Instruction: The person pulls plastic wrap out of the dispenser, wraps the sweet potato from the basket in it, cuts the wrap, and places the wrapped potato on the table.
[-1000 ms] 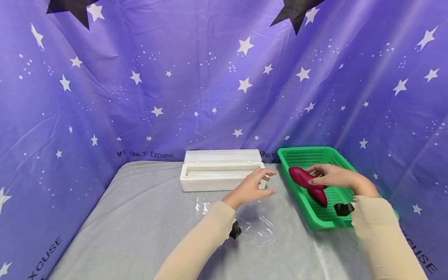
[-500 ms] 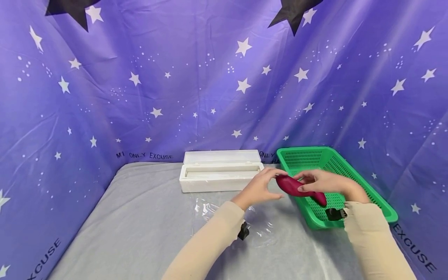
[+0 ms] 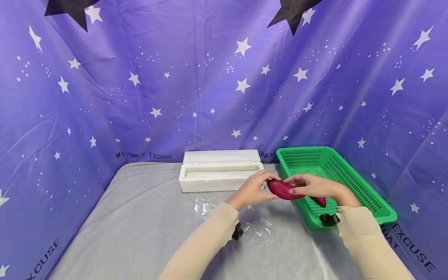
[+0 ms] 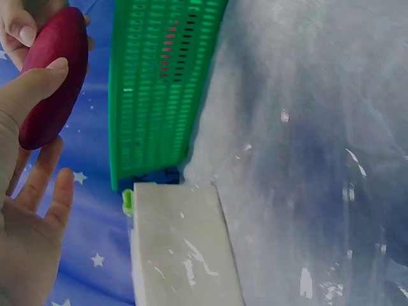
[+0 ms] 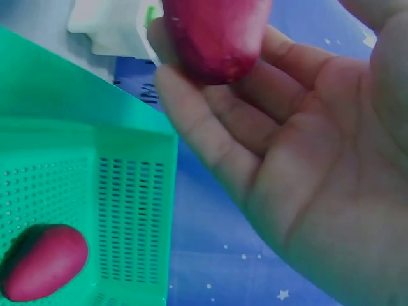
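A dark red sweet potato is held level in the air between both hands, left of the green basket's near wall. My left hand has its left end between thumb and fingers; in the left wrist view the thumb lies across the sweet potato. Thumb and fingers of my right hand pinch the other end. A second sweet potato lies in the green basket, partly covered by the right hand in the head view; the right wrist view shows this sweet potato on the perforated floor.
A long white box with its lid raised stands at the back middle. Clear plastic film lies on the grey cloth in front of it. A purple star-patterned curtain encloses the back and sides.
My right hand has carried the sweet potato leftward from above the basket, past its rim. My left hand, holding nothing one second ago, now grips the sweet potato's left end.
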Tool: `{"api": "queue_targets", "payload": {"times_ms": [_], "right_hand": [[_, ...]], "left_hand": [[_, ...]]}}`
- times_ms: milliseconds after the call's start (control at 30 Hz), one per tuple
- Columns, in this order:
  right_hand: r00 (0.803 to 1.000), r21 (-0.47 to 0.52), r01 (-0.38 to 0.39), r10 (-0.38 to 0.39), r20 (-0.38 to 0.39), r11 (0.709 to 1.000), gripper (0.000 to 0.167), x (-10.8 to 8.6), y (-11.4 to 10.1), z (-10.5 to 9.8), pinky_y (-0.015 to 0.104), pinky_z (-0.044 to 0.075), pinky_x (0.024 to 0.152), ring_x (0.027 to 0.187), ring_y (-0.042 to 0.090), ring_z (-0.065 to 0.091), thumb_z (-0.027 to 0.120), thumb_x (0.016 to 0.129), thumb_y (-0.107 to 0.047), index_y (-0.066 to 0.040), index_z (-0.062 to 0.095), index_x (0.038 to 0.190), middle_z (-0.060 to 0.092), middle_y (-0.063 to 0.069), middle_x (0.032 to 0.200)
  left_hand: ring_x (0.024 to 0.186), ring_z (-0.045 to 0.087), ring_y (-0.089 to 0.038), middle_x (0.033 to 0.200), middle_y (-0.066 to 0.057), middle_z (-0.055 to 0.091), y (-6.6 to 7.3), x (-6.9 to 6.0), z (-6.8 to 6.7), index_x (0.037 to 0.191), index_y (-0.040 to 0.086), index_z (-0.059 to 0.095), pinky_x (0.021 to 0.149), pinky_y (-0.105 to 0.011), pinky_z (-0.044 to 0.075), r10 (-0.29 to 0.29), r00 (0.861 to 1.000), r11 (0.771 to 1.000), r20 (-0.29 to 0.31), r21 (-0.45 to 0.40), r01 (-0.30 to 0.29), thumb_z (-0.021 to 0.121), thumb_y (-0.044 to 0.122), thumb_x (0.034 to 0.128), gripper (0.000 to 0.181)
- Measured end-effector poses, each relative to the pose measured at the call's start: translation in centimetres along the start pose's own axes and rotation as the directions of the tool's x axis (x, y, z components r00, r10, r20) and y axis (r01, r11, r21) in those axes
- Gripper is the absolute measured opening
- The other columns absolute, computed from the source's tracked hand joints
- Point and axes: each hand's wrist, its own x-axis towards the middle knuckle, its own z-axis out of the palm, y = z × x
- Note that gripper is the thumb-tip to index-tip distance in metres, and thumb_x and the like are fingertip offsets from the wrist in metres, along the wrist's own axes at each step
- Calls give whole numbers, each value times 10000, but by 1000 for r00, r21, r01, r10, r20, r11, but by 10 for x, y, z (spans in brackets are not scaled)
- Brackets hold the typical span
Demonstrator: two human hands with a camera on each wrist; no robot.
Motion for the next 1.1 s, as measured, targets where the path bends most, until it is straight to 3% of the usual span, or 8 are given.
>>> {"api": "queue_targets", "payload": {"times_ms": [300, 600, 733, 967, 1100], "right_hand": [[993, -40, 89, -92, -76, 995, 477, 7, 5, 20, 343, 545, 768, 965, 238, 633, 749, 917, -240, -32, 587, 1314, 653, 108, 1165], [972, -15, 163, -163, -168, 986, 497, 9, 13, 30, 315, 572, 757, 968, 241, 672, 786, 885, -164, -33, 576, 1316, 669, 112, 1108], [960, 2, 189, -185, -209, 982, 442, 11, 13, 37, 321, 567, 795, 993, 219, 663, 785, 882, -136, -40, 590, 1267, 690, 80, 1075], [947, -39, 189, -192, -257, 981, 366, 16, 9, 49, 314, 564, 721, 912, 153, 670, 799, 868, -136, -81, 635, 1191, 702, 19, 1000], [937, -70, 199, -210, -278, 978, 371, 20, 6, 59, 303, 564, 702, 881, 140, 677, 813, 852, -126, -93, 648, 1183, 684, 15, 1006]], "left_hand": [[1027, 547, -46, 1136, 77, 600, -12, -14, -10, 1250, 189, 641, 880, -225, 503, -34, 999, 999, -20, -31, 34, 896, 198, 767, 547], [995, 580, -68, 1198, 61, 611, -13, -21, -22, 1265, 187, 643, 800, -335, 554, -129, 991, 990, -18, -58, 128, 889, 252, 778, 549], [994, 592, -81, 1225, 41, 615, -13, -26, -26, 1269, 165, 647, 812, -372, 557, -137, 990, 988, -26, -77, 134, 887, 247, 781, 550], [1000, 594, -99, 1184, 43, 630, -12, -36, -34, 1269, 139, 654, 849, -458, 549, -168, 986, 977, -14, -135, 165, 892, 199, 775, 552], [1016, 595, -84, 1147, 56, 652, -15, -45, -40, 1258, 132, 661, 865, -417, 555, -150, 989, 983, -17, -113, 147, 898, 220, 769, 551]]}}
